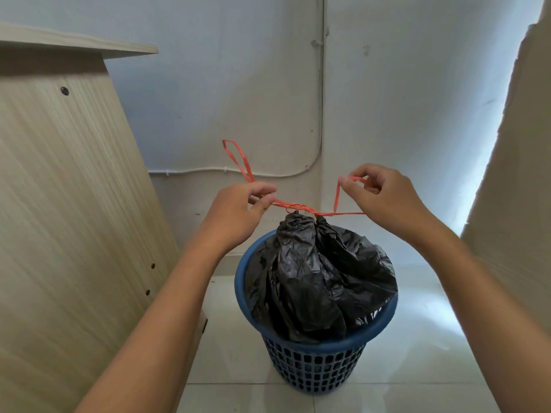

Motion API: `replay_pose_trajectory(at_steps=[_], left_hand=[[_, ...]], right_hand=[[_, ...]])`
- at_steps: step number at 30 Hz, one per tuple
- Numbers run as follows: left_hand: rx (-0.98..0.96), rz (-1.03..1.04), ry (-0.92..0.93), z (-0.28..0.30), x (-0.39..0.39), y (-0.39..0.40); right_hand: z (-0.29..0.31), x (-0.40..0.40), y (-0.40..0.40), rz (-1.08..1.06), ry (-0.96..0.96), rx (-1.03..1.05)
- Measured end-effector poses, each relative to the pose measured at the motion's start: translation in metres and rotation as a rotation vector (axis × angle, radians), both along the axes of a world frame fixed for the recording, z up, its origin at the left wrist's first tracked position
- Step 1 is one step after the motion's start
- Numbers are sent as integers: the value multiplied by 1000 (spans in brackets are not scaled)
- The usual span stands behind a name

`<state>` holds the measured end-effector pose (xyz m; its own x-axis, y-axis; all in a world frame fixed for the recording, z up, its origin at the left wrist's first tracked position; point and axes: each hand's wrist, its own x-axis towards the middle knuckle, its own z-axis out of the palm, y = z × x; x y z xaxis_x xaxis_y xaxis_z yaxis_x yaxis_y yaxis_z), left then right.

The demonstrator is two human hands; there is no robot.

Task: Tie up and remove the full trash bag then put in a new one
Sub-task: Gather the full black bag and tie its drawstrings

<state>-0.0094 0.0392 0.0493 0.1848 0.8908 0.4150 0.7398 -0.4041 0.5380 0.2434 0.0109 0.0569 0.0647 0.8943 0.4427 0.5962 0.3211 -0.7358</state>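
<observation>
On your left stands a pale wood-grain cabinet panel (68, 189), its edge slanting close to your left forearm. Your left hand (235, 213) is raised above the bin, its fingers (262, 190) curled in and pinching one end of the red plastic drawstring (293, 207); a loose loop of the string rises up and to the left past your knuckles. From there the string runs roughly level, left to right, across a knot at the gathered neck of the black crinkled plastic trash bag (322, 278). The bag's neck points straight up, and its bulging body sits inside the round blue plastic lattice basket (313, 365), which stands upright on the pale tiled floor (417, 353). Your right hand (384, 198) pinches the other end of the string, which bends into a small triangle below your fingertips. Open floor lies in front of and right of the basket; a tan wall surface (512, 189) closes off the far right.
</observation>
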Motion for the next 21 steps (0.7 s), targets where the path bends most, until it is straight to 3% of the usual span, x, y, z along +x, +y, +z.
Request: replay_pose_trajectory(at_steps=[7,10,13,18,21], left_hand=[[175,16,22,-1,-12,1],[226,-3,-10,0,-10,-3],[215,-17,-49,1,-8,-8],[168,27,-221,5,-13,-9],[167,62,-264,6,-20,-7]], right_hand=[[2,11,-1,-36,-517,16],[-1,12,-2,-113,-591,-14],[-1,14,-2,-146,-553,0],[4,19,-3,-80,-196,1],[3,21,-3,-85,-117,8]])
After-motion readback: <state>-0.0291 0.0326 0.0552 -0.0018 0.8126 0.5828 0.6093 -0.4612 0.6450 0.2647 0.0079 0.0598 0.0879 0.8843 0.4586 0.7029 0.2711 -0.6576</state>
